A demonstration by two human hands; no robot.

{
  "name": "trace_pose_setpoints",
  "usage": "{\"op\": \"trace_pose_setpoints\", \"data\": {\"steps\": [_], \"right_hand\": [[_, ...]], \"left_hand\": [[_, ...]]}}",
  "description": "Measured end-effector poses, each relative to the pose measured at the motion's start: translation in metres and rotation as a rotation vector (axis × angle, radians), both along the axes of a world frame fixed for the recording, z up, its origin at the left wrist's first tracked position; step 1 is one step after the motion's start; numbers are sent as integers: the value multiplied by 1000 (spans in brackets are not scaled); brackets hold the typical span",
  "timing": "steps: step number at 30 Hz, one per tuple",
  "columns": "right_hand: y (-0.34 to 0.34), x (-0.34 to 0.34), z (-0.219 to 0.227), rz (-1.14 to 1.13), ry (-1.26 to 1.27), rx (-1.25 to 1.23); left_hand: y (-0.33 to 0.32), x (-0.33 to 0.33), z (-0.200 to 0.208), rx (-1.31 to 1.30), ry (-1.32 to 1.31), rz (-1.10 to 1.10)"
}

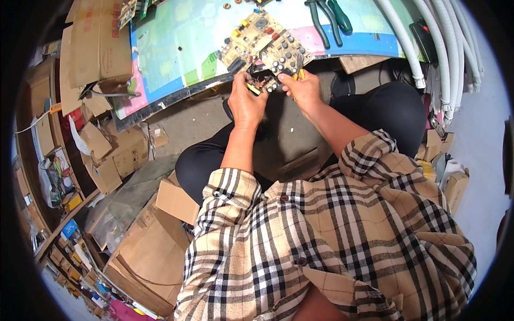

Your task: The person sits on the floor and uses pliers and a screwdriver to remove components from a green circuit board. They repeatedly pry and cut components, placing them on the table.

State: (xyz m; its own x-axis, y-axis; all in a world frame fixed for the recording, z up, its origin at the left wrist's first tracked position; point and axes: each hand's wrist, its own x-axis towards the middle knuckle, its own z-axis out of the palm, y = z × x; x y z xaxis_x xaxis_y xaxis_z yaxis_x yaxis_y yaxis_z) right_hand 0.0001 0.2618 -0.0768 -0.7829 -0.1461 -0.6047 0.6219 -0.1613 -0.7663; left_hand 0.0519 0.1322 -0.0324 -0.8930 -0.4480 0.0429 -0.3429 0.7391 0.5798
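At the near edge of the bench, my left hand (248, 104) is closed around a small circuit board piece (262, 85) with brownish and light parts on it. My right hand (304, 90) grips yellow-handled pliers (301, 74), close to the same piece; the exact contact of the tool is too small to make out. Just beyond both hands lies a larger tan circuit board (262, 40), crowded with round capacitors and red, yellow and black parts. Whether the small piece is joined to this board, I cannot tell.
Dark green pliers (324, 24) and a green-handled screwdriver (341, 17) lie on the colourful bench top (182, 32). White corrugated hoses (401, 40) hang at the right. A cardboard box (101, 45) stands left of the bench; shelves (59, 139) full of clutter line the far left.
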Motion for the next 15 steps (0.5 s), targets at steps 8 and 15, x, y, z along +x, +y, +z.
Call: {"op": "trace_pose_setpoints", "data": {"steps": [8,15], "right_hand": [[4,-8,9,57,138,178],[17,-11,22,241,219,342]], "left_hand": [[7,2,-5,102,70,125],[10,0,3,119,0,174]]}}
